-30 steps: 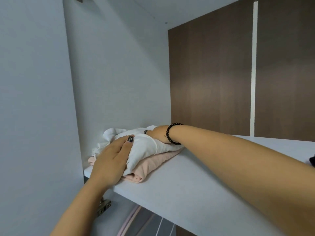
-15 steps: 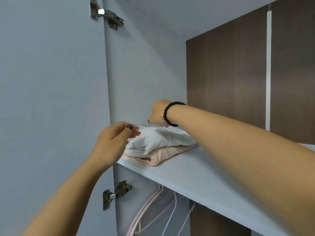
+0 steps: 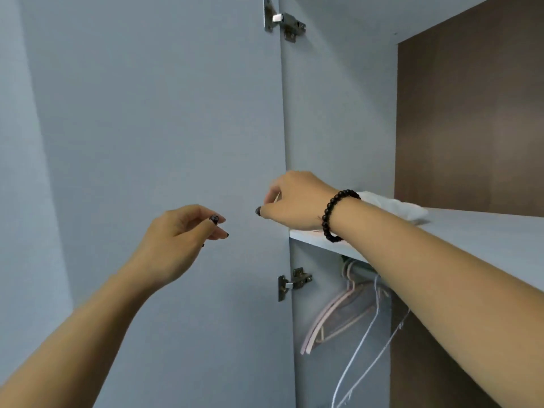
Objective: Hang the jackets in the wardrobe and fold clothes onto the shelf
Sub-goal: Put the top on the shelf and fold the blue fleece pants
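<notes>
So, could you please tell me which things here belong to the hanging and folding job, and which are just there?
Belongs to the job:
- folded white garment on the pale grey shelf
- pink plastic hangers on the rail
- thin white wire hangers
- left hand and right hand, both holding nothing

Just there:
- silver metal door hinges
- black beaded bracelet

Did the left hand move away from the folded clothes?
Yes. The left hand was pressing on the white folded clothes on the shelf; now it hangs off the shelf's edge, before the door, holding nothing.
</notes>
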Motion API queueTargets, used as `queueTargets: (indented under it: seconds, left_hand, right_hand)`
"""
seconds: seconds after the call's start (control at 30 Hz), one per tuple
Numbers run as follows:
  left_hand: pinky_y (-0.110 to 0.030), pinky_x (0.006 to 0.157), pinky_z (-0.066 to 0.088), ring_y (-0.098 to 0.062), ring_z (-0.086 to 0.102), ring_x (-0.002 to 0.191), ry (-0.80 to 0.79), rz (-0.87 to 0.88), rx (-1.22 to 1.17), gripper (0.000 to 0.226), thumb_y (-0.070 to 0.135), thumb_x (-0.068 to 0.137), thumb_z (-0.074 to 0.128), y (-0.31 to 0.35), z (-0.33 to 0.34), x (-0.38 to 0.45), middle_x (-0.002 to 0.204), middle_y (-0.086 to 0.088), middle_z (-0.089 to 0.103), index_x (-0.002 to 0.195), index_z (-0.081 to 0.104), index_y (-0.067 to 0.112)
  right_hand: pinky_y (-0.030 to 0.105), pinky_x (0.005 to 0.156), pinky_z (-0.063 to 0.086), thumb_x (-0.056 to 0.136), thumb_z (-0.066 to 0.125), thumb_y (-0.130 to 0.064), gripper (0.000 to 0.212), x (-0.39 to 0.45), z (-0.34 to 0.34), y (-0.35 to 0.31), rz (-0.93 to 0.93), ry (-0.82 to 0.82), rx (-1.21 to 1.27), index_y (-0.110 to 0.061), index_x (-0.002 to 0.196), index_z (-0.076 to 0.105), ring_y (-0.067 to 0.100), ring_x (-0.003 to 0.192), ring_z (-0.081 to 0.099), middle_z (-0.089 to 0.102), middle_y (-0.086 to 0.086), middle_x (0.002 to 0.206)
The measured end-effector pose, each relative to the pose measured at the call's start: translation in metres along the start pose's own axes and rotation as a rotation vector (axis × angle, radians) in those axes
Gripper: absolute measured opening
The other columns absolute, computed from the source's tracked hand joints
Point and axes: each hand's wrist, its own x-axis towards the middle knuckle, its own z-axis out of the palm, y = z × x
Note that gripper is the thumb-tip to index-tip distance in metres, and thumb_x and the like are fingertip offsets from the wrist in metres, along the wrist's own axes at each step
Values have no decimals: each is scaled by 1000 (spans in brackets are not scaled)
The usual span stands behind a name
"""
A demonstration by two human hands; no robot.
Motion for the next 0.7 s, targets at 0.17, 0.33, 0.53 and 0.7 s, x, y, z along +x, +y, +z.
queueTargets:
  seconds: [0.17, 0.33, 0.53, 0.7]
  left_hand:
    - [-52, 92, 52, -21, 68, 95, -22, -136, 87, 14, 29, 87, 57, -50, -77, -65, 88, 16, 75, 93, 70, 32]
    - [-36, 91, 52, -6, 66, 96, -45, -230, 205, 15, 25, 95, 54, -112, -152, -136, 87, 21, 74, 100, 65, 34]
    - [-32, 86, 54, -4, 67, 91, -38, -374, 291, 18, 23, 96, 53, -179, -238, -218, 87, 24, 72, 99, 65, 36]
    - [-28, 89, 52, 0, 67, 93, 61, -492, 220, 20, 18, 95, 55, -227, -283, -264, 87, 17, 74, 96, 71, 30]
  right_hand:
    - [10, 52, 44, 87, 62, -33, 13, -46, 74, -76, 25, 69, 556, -23, 93, 69, 1, 75, 60, 67, -13, 86]
    - [6, 48, 38, 87, 63, -25, 8, -75, 174, -165, 53, 25, 799, -24, 92, 69, -7, 58, 54, 66, -12, 83]
    - [7, 62, 46, 87, 64, -20, 10, -102, 258, -267, 12, -104, 894, -26, 93, 69, -7, 73, 59, 68, -13, 85]
    - [7, 70, 47, 87, 65, -15, 14, -113, 316, -336, -47, -254, 945, -27, 93, 70, -3, 78, 61, 68, -14, 85]
